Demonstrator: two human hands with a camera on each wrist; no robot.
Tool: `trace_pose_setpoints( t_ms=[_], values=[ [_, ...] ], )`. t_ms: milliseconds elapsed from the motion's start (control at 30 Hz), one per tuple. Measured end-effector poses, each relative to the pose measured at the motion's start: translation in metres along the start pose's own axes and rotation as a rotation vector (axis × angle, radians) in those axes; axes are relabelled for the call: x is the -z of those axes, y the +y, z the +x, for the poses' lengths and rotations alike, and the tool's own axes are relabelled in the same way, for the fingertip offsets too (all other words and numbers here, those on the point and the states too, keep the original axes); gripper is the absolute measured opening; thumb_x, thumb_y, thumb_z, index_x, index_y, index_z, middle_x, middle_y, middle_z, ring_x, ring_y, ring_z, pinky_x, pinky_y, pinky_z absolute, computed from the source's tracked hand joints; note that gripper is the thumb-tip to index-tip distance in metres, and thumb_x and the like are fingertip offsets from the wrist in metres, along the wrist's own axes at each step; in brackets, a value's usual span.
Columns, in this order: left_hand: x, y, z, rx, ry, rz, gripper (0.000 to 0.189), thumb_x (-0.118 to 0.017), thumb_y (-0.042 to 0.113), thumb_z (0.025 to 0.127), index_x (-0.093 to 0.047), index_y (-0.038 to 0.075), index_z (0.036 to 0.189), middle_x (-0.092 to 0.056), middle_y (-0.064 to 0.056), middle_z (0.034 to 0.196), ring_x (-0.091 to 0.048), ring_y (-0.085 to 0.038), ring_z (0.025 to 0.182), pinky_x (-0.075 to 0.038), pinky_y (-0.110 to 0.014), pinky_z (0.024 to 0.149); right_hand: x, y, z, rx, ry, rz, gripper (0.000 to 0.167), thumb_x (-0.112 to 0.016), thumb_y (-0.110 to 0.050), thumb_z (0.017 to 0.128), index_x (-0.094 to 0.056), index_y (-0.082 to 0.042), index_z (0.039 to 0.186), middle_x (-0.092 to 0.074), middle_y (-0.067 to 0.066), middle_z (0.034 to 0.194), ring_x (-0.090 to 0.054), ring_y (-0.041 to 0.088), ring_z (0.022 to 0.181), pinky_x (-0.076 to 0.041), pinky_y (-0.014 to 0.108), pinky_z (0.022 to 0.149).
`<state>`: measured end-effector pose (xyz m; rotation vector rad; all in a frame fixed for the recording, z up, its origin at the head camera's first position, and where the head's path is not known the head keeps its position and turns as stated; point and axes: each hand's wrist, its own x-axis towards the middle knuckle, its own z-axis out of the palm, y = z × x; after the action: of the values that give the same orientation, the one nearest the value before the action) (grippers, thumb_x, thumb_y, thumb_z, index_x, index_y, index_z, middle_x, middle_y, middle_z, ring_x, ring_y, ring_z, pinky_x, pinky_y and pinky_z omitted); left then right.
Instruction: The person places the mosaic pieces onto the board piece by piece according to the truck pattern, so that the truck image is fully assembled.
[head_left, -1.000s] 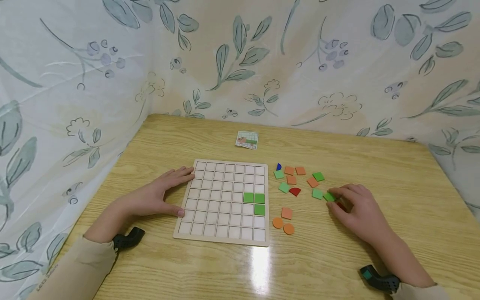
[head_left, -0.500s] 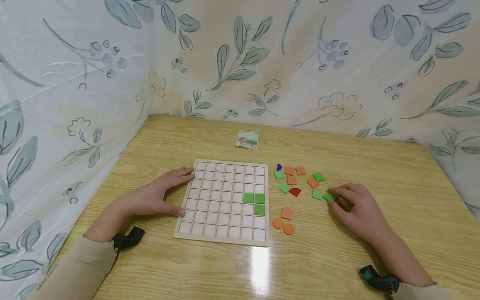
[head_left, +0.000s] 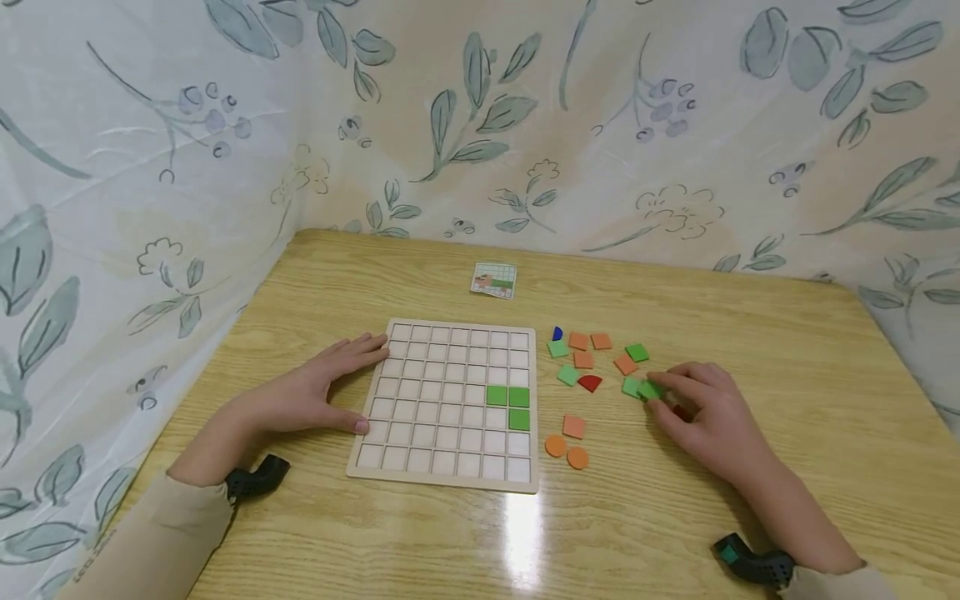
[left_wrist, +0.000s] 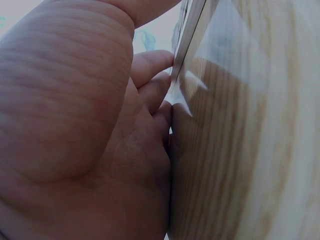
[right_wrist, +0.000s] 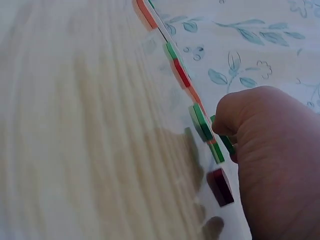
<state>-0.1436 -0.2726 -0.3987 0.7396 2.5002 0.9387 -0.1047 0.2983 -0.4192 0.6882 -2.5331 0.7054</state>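
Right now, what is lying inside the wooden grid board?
Three green squares lie in the grid board toward its right edge. What is under them is covered and cannot be seen.

Over on the tabletop [head_left: 637, 517], the grid board [head_left: 444, 412] sits left of the loose tiles [head_left: 582, 360], the card [head_left: 494, 281] behind it.

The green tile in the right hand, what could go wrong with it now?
The green tile might slip, since the right hand just pinches it between thumb and finger. It could also bump the light green tile close by and push it aside. And a dark red piece lies close to that hand, so the hand might knock it.
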Motion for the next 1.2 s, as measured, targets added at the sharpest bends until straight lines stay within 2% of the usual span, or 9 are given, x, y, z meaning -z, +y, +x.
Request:
trace_pose_setpoints(
  t_ms=[267,500,733,1033,1200],
  values=[
    [0.000,0.000,0.001,0.003,0.001,-0.001,0.109,-0.092,0.054,0.086,-0.036,0.023,0.173,-0.015,0.001,0.183,0.000,-0.042,0.167,-0.006,-0.074,0.127,-0.007,-0.012,0.005,0.039,-0.019,0.072,0.038,-0.089,0.003,0.079,-0.084,-0.003,0.116,-0.071,0.002,0.103,-0.043,0.011,0.085,-0.032,0.029,0.077],
    [0.003,0.002,0.000,0.002,-0.005,-0.014,0.109,-0.093,0.052,0.086,-0.036,0.022,0.173,-0.015,0.000,0.183,0.000,-0.042,0.167,-0.006,-0.074,0.127,-0.020,-0.027,0.013,0.099,-0.030,0.139,0.040,-0.088,0.002,0.078,-0.084,-0.004,0.118,-0.070,0.001,0.109,-0.049,0.014,0.094,-0.037,0.033,0.085],
    [0.005,0.001,0.000,0.003,-0.009,-0.021,0.109,-0.093,0.051,0.086,-0.036,0.021,0.173,-0.015,0.001,0.183,0.000,-0.041,0.167,-0.006,-0.073,0.128,-0.034,-0.043,0.028,0.155,-0.032,0.220,0.040,-0.087,0.003,0.079,-0.084,-0.005,0.118,-0.064,-0.002,0.099,-0.046,0.016,0.094,-0.034,0.031,0.084],
    [0.005,0.000,0.000,0.001,-0.003,-0.010,0.110,-0.093,0.052,0.085,-0.035,0.022,0.173,-0.015,0.000,0.183,0.000,-0.043,0.167,-0.005,-0.073,0.128,-0.052,-0.064,0.040,0.184,-0.053,0.287,0.036,-0.087,-0.001,0.081,-0.084,-0.004,0.117,-0.068,-0.001,0.107,-0.049,0.019,0.097,-0.037,0.032,0.084],
    [0.004,0.000,0.000,0.003,-0.007,-0.010,0.110,-0.093,0.053,0.085,-0.035,0.022,0.174,-0.015,0.001,0.183,0.000,-0.042,0.167,-0.006,-0.073,0.128,-0.061,-0.076,0.044,0.211,-0.074,0.275,0.036,-0.088,-0.005,0.083,-0.085,-0.007,0.119,-0.068,-0.002,0.108,-0.051,0.017,0.096,-0.040,0.035,0.084]
  ],
)
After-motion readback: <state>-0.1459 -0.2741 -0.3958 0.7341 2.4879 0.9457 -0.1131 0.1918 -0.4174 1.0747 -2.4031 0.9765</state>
